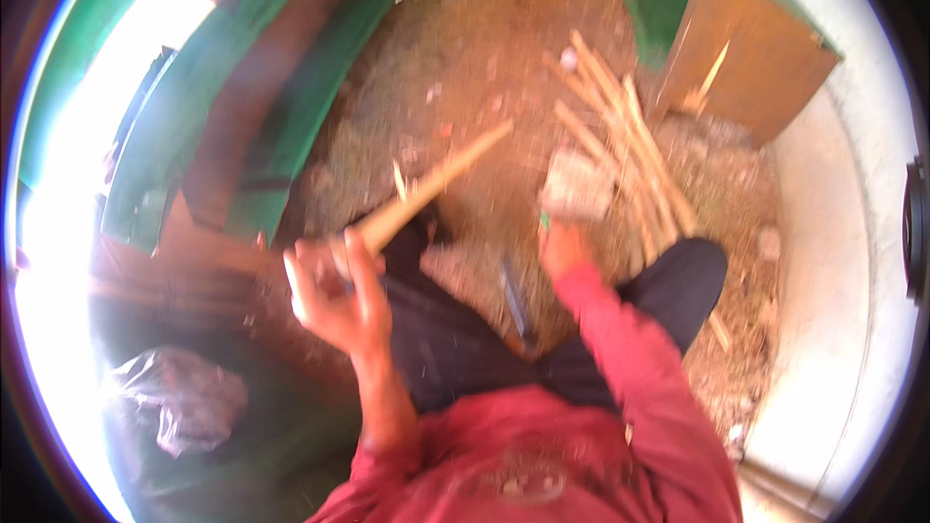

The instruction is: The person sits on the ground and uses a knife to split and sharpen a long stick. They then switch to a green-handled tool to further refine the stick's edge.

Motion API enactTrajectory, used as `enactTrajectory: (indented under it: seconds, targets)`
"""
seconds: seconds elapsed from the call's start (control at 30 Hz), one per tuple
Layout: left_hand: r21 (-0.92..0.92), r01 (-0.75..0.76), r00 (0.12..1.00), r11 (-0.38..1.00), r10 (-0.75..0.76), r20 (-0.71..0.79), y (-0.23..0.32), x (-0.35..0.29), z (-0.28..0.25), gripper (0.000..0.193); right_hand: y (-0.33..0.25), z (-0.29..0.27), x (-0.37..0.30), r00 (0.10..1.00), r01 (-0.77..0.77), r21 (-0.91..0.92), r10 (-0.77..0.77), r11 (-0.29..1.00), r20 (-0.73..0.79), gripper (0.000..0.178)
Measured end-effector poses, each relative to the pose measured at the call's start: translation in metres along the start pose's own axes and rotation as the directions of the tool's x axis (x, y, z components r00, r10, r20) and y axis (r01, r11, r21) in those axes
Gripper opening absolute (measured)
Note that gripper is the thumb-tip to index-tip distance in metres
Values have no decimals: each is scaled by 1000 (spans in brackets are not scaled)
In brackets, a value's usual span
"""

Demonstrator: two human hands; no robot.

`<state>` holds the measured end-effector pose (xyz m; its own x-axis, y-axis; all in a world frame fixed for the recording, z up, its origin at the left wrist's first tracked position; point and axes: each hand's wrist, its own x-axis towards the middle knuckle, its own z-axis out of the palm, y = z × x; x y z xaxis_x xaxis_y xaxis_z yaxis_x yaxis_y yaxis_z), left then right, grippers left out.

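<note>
Sticks (639,140) lie heaped at right, probably for easy reach. One stick (426,194), aloft at left, angles outward: left hand (341,302) grips its near end, likely leaving the length free. Right hand (565,250), beside a pale block (578,182), is closed on a green thing (544,221) (blurred; kind uncertain).

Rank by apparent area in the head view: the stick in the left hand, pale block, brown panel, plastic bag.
1. Brown panel
2. Plastic bag
3. Pale block and stick, unranked: the stick is longer but thinner, and the left hand seems to hold it nearer the camera.
</note>
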<state>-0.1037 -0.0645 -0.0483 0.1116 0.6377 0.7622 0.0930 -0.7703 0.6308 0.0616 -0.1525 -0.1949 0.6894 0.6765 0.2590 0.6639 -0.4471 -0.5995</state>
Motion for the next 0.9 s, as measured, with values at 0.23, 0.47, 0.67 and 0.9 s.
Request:
enactTrajectory:
  seconds: [0.23,0.47,0.67,0.9]
  targets:
    - [-61,34,999,998,-32,43,0,-3,16,19,-80,-65,-8,962,269,405,-260,874,-77,19]
    - [-67,-146,985,987,152,83,-3,-12,21,19,-62,-6,18,974,224,124,-219,967,-48,17]
    - [-162,-149,989,975,147,-28,9,-15,6,24,107,59,35,918,-375,90,357,922,173,32]
    - [-213,-174,984,961,178,2,-11,-12,-8,27,-76,-59,3,963,207,478,-264,853,54,17]
